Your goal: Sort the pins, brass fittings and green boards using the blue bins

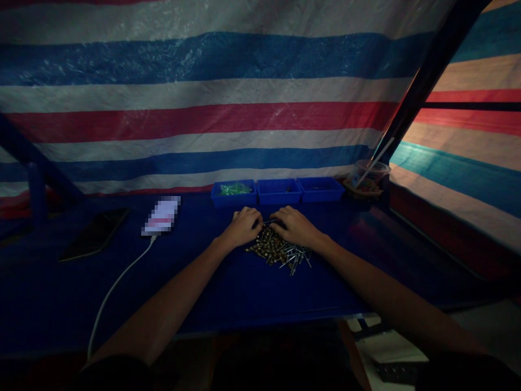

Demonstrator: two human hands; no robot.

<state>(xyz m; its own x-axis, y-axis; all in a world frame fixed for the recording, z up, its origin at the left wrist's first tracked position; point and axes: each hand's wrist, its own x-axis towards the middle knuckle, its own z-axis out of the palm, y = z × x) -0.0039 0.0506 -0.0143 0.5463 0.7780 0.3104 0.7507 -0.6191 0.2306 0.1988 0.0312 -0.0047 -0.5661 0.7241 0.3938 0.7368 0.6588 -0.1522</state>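
A loose pile of small metal fasteners (pixel 271 247), brass-coloured on the left and silvery with thin shanks on the right, lies on the blue tabletop (pixel 244 293). At its far left edge is my left hand (pixel 245 226), with the fingers curled in towards the thumb. My right hand (pixel 296 225) rests over the far right of the pile, its fingers bent down among the pieces. A narrow gap separates the two hands, and a thin shiny piece shows there. What the fingertips grip is too dark and small to make out.
Three blue bins stand behind my hands: a left bin (pixel 234 200) with a green plastic bag (pixel 235 188), a middle bin (pixel 279 194) and a right bin (pixel 320 191). A clear tub (pixel 371 171) sits far right. Leftward lie a dark phone (pixel 95 233) and a lit phone (pixel 161 215) with a white cable (pixel 114 285).
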